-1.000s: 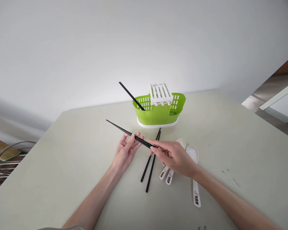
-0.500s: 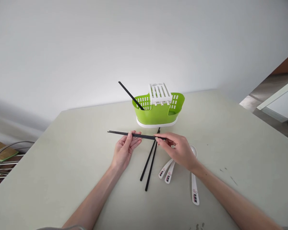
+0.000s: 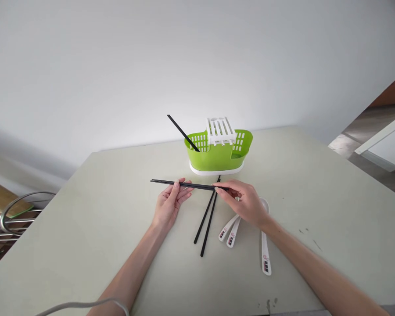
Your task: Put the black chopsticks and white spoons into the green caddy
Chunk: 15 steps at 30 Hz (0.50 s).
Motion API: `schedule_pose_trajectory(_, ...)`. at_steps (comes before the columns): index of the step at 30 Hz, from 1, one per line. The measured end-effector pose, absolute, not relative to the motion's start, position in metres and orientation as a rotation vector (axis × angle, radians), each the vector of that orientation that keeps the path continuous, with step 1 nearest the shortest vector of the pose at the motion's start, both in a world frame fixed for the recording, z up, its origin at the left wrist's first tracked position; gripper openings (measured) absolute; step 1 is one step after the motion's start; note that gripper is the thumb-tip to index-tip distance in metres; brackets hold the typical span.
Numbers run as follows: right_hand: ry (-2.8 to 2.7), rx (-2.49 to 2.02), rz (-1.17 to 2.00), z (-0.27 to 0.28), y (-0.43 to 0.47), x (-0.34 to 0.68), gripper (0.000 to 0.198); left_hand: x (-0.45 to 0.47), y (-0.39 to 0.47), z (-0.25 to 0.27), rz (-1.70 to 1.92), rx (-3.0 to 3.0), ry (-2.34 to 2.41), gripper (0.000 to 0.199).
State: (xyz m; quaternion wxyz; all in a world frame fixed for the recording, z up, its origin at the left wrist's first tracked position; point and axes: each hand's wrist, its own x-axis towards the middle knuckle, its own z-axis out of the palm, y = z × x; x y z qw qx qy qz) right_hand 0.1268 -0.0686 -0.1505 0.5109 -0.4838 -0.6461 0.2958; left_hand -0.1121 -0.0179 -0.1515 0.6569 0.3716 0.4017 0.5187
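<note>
A pair of black chopsticks [image 3: 197, 186] lies level between my two hands. My left hand [image 3: 167, 204] pinches it near the middle, thumb on top and fingers beneath. At the right end, the thumb and fingertips of my right hand [image 3: 243, 199] grip the same pair. Below it, two loose black chopsticks [image 3: 208, 224] rest on the table, converging toward the far end. White spoons [image 3: 232, 232] with printed handles lie under and beside my right hand, partly hidden by it. Behind stands a green cutlery basket [image 3: 213, 160] with more black chopsticks [image 3: 182, 132] leaning out of its left compartment.
The basket has a white slotted top [image 3: 221, 131] and a white base. It stands on the pale table [image 3: 85, 245] near the wall. At far left are a metal rack [image 3: 11, 224] and a wooden board [image 3: 3, 197]. A grey cable [image 3: 82, 303] crosses my left forearm.
Both hands keep their hold on the chopsticks, with hardly any movement. The view has shifted slightly, and more of the grey cable shows at the bottom left.
</note>
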Motion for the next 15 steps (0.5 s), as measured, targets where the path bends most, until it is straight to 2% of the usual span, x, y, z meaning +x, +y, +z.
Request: schedule_pose_trajectory(15,-1.572,-1.087,0.7,-0.1484,-0.0672,0.133,0.028,-0.1154,-0.0167,-0.1504,1.137,0.829,0.938,0.031)
